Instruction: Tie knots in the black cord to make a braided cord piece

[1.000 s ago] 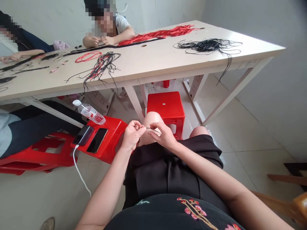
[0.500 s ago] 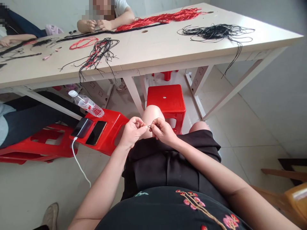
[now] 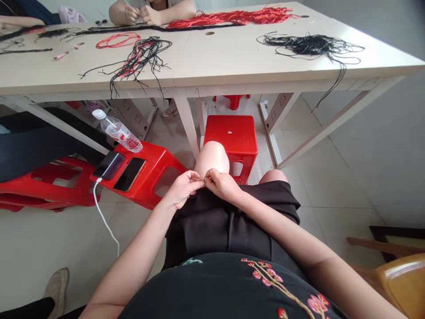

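My left hand and my right hand meet fingertip to fingertip above my lap, close to my knee. Both are closed in a pinch. Between the fingertips shows a tiny bit of black cord; most of it is hidden by the fingers. Beneath the hands lies the dark skirt. On the table in front are a bundle of black and red cords, a loop of red cord and a tangle of black cord, its ends hanging over the edge.
A long pale table spans the front. Across it, another person's hands work near a red cord bundle. Red stools stand below; the left one holds a water bottle, a phone and a dark device with a white cable.
My hands have drawn closer together, so less of the black cord shows between them. The view has tilted down and shifted slightly.
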Available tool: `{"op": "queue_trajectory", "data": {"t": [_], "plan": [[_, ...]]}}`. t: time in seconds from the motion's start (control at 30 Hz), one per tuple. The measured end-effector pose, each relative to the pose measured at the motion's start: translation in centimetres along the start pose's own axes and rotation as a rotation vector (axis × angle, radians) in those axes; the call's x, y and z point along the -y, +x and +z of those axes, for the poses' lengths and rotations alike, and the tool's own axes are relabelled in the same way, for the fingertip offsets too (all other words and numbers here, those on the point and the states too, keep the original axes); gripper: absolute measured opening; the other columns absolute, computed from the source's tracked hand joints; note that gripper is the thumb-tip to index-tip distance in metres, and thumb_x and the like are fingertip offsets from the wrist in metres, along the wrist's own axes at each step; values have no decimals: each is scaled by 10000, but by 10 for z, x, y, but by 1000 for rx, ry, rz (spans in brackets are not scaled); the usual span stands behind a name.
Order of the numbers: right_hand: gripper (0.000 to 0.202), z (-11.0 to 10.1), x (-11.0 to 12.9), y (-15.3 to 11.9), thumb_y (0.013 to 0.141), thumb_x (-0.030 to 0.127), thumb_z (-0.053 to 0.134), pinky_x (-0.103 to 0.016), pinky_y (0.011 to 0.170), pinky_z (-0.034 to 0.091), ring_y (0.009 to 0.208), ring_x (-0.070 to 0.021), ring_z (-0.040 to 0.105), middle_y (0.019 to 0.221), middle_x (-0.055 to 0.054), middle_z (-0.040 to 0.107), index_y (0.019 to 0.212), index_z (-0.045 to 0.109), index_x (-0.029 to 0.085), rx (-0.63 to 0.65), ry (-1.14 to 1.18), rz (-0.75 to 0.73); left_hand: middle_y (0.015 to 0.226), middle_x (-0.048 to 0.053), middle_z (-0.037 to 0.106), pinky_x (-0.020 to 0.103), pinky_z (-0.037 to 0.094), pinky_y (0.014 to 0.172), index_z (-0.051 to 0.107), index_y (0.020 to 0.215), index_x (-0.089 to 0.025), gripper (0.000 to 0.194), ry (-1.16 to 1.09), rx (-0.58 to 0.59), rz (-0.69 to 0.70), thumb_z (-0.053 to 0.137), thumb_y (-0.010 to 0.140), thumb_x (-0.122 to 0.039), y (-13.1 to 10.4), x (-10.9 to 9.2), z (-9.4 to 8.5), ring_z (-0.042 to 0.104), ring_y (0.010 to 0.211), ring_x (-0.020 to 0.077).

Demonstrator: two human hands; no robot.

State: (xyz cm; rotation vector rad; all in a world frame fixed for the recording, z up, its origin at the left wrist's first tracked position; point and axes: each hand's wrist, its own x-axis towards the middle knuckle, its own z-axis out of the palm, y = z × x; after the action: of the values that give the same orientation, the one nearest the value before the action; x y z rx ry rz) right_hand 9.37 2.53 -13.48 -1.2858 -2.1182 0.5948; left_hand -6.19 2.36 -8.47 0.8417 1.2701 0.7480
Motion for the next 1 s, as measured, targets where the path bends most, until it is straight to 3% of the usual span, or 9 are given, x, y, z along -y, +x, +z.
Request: {"op": "queue_trajectory", "data": {"t": [0.17,0.43,0.53,0.7,0.87,1.0], "plan": [[94,4,3,0,887,248,418,-241,510,374,577,-183,623,709,-39,653,917,485,190,-24,-23,31,683,-9,591,143,252,422,554,776,-164,304,-156,60,-53,749,544,-140,0,4,-4,521,566,60],[117,13,2,-3,906,286,399,-227,482,367,532,-157,599,666,-12,644,927,487,212,-73,-60,-30,633,-17,593,142,215,396,557,767,-162,362,-164,-52,-45,820,519,-191,3,14,-7,524,524,57],[126,16,1,-4,921,282,370,-222,484,370,543,-150,602,689,-5,653,961,471,219,-44,-113,-67,676,-4,632,154,231,407,587,844,-167,428,-149,-121,-22,840,500,-204,4,17,-6,541,527,64],[135,13,-1,-3,919,277,369,-222,485,340,550,-150,593,718,-34,667,933,474,193,27,-216,-67,682,9,653,175,259,430,587,849,-163,431,-99,-124,-7,832,501,-231,5,18,-5,533,511,70],[167,2,-15,-7,920,233,360,-233,479,261,559,-168,585,667,-55,650,890,509,166,94,-354,-30,603,-37,608,193,370,546,526,745,-175,326,-9,-231,94,766,524,-182,11,26,-5,549,554,85],[188,-11,-42,-13,928,248,380,-238,485,244,624,-170,602,714,-63,657,876,537,159,105,-436,-30,532,-75,531,188,354,554,490,690,-182,248,76,-299,132,694,552,-154,15,34,-7,479,511,68]]}}
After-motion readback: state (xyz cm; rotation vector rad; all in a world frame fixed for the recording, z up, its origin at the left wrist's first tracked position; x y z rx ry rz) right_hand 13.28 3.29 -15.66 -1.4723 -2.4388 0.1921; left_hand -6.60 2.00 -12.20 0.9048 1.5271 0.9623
